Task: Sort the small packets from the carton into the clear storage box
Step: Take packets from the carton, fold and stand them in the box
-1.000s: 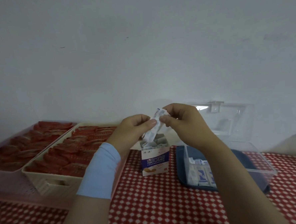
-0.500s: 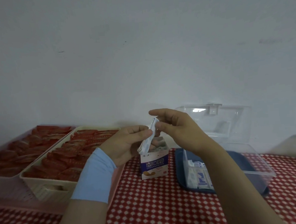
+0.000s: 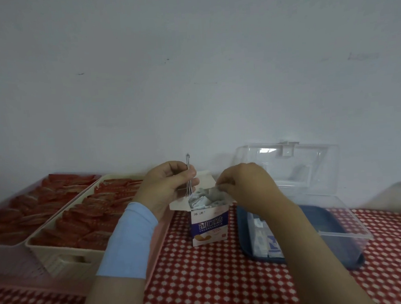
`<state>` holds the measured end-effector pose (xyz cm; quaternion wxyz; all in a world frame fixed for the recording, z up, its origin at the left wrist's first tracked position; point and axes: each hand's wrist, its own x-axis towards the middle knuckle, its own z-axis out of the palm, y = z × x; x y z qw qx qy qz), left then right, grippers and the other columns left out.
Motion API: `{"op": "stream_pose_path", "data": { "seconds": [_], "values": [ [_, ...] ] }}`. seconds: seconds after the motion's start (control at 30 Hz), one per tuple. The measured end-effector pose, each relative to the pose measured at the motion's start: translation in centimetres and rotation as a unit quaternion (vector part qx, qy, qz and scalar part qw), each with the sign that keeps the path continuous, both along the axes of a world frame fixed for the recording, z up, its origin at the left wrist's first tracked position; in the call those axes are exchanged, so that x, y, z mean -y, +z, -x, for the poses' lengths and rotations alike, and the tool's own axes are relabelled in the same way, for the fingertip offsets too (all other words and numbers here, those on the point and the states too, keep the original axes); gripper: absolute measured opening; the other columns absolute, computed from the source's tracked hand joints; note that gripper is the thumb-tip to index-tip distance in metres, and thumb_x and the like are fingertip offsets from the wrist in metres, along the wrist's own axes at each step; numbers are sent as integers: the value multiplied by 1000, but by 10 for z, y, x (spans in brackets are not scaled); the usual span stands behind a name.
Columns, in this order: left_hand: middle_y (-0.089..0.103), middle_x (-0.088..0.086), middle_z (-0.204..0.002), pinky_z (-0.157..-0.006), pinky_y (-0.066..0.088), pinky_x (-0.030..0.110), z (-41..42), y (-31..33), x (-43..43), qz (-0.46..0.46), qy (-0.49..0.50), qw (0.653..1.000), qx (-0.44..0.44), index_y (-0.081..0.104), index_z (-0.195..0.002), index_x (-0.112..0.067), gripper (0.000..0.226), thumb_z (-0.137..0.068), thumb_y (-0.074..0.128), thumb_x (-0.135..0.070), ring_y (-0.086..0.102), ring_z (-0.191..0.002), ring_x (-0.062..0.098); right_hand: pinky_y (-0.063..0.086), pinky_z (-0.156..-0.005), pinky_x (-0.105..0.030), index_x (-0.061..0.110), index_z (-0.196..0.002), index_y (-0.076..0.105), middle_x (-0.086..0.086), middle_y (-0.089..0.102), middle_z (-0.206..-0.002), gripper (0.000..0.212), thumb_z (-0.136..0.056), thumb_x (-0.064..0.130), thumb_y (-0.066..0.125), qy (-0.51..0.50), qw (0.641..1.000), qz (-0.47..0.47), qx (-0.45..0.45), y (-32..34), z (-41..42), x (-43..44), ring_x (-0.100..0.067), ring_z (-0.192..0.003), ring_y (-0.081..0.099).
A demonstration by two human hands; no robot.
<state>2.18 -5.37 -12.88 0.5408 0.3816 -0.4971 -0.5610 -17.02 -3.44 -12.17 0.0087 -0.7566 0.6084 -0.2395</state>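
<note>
Fingers [image 3: 172,174] of left hand [image 3: 164,189] pinch packets [image 3: 188,162] edge-on | right hand [image 3: 244,186] pinches packet [image 3: 215,192] at carton [image 3: 209,224] rim

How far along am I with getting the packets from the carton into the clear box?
Done: a few packets already stand in the clear storage box, lid open. In hand: the left hand pinches a thin stack, and the right hand pinches a packet at the mouth of the carton. Left: the carton looks well filled, so probably most remains.

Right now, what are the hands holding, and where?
The left hand pinches a few upright packets around their middle. The right hand pinches the top edge of a packet in the open carton.
</note>
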Motion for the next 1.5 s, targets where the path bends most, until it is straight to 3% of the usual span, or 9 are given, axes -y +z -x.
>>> {"op": "stream_pose_path", "data": {
  "seconds": [0.23,0.43,0.63,0.87,1.0,1.1,1.17,1.3,1.5],
  "values": [
    [72,10,-89,-77,61,34,2,-1,0,40,34,999,4,65,-84,-7,12,-82,76,-7,74,-86,28,48,-71,-21,30,-89,69,17,65,-81,11,-96,23,65,40,981,54,181,8,13,-6,-2,-78,60],
    [70,11,-87,-61,59,27,9,4,-9,-4,-96,995,-26,66,-85,-5,21,-71,72,-18,70,-70,17,43,-65,-11,29,-79,70,18,64,-68,19,-93,16,68,126,946,52,293,26,20,-19,1,-66,56],
    [73,18,-97,-71,62,38,18,2,-18,-52,-214,973,-70,61,-110,2,36,-80,64,-16,74,-91,29,51,-75,-26,27,-81,71,13,72,-81,19,-94,13,65,132,932,47,335,18,4,-18,-3,-78,62],
    [74,16,-100,-65,60,35,25,2,-20,-55,-227,968,-96,60,-115,6,38,-83,61,-15,73,-79,25,56,-74,-26,14,-101,70,3,74,-84,15,-90,4,69,139,888,-4,437,16,1,-17,-11,-74,72],
    [72,14,-103,-71,62,40,24,-1,-16,-60,-204,970,-117,63,-115,1,39,-81,66,-20,72,-84,27,50,-93,-30,32,-104,65,21,65,-117,25,-85,20,75,142,933,35,328,17,2,-22,1,-106,63],
    [71,11,-108,-73,62,41,23,0,-15,-67,-204,968,-128,67,-114,-5,37,-82,68,-24,71,-91,27,42,-93,-14,30,-87,63,31,49,-139,33,-67,29,90,195,945,-28,260,23,-1,-36,15,-120,48],
    [69,12,-111,-74,61,41,22,0,-15,-76,-212,963,-146,62,-119,-7,38,-85,68,-24,71,-96,29,45,-81,-7,19,-82,60,32,45,-139,43,-58,23,96,203,950,-34,233,23,-6,-39,21,-115,48],
    [71,13,-108,-70,60,37,23,-1,-15,-64,-216,962,-152,55,-125,-8,41,-87,64,-22,72,-93,28,51,-68,-16,12,-77,56,13,58,-118,42,-59,15,94,210,946,18,245,16,-13,-34,-2,-97,61],
    [71,13,-92,-63,60,33,27,-2,-18,-47,-221,962,-154,58,-114,-3,35,-82,62,-18,73,-82,23,59,-74,-29,19,-80,50,9,57,-113,55,-52,26,97,200,957,23,210,16,-12,-31,-7,-94,62]
  ]
}}
